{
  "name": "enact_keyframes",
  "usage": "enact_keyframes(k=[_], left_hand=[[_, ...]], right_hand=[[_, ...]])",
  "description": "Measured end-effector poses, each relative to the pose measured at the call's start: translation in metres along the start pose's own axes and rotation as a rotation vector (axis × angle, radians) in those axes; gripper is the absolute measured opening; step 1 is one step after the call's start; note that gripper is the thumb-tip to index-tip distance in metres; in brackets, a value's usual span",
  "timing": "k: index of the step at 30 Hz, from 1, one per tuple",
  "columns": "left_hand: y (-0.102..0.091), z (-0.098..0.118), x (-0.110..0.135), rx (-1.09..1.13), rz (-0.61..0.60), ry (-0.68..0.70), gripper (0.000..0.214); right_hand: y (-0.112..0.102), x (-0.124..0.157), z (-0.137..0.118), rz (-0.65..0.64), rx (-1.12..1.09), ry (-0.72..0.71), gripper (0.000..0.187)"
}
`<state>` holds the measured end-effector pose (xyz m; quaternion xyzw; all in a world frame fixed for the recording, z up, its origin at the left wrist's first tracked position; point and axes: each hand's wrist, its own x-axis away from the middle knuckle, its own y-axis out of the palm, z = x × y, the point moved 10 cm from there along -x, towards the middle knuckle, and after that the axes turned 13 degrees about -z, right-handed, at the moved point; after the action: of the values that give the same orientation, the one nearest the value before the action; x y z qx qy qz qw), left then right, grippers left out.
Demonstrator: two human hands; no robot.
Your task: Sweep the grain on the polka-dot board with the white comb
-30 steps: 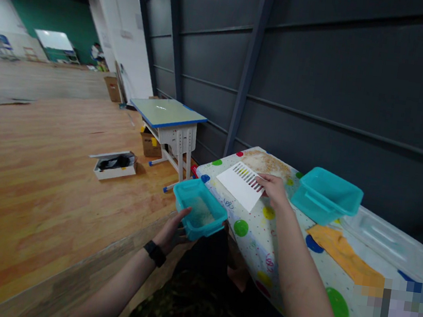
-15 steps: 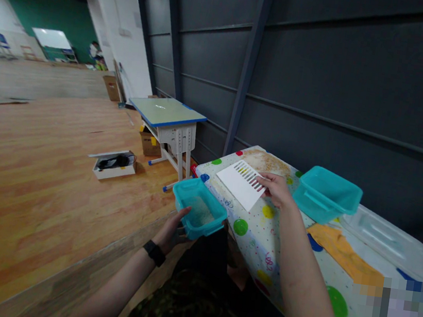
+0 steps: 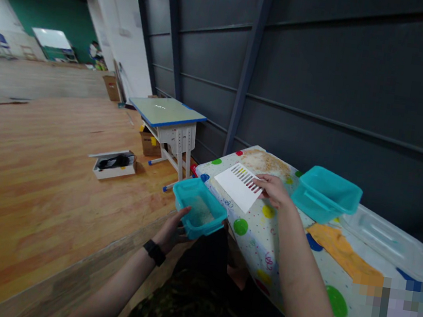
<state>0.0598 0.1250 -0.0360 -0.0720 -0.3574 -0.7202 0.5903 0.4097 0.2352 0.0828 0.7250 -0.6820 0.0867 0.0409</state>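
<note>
My left hand [image 3: 172, 232] grips the near left side of a teal plastic container [image 3: 181, 193], thumb over its rim, beside the table edge. Whitish grains, perhaps rice, lie on the container's bottom. Between the fingers of my right hand [image 3: 273, 190] is a white card [image 3: 233, 188] with a row of slots along its far edge, held low over the dotted tablecloth [image 3: 259, 237]. Beyond the card, a spread of pale and brownish grains [image 3: 265, 161] covers the table's far corner.
Right of my right hand stands a second teal container [image 3: 326, 194], near a clear lid [image 3: 391, 242] and an orange cloth [image 3: 343, 248]. A green-topped desk [image 3: 169, 111] is by the dark wall; an open white box [image 3: 115, 165] lies on the floor.
The white card has shifted slightly toward me and to the left with my right hand. My left hand and the container stay in place.
</note>
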Motion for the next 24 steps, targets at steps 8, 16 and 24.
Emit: enact_keyframes(k=[8, 16, 24], left_hand=[[-0.001, -0.004, -0.003, 0.001, 0.002, 0.001, 0.029], [-0.005, -0.014, -0.009, 0.013, -0.013, 0.006, 0.032], [-0.002, -0.017, -0.009, 0.02, -0.018, 0.003, 0.034]], right_hand=[[-0.009, 0.004, 0.004, 0.031, 0.033, 0.065, 0.021], [0.006, 0.006, 0.003, -0.099, -0.008, 0.073, 0.023], [0.025, 0.008, 0.005, -0.194, 0.034, 0.097, 0.025]])
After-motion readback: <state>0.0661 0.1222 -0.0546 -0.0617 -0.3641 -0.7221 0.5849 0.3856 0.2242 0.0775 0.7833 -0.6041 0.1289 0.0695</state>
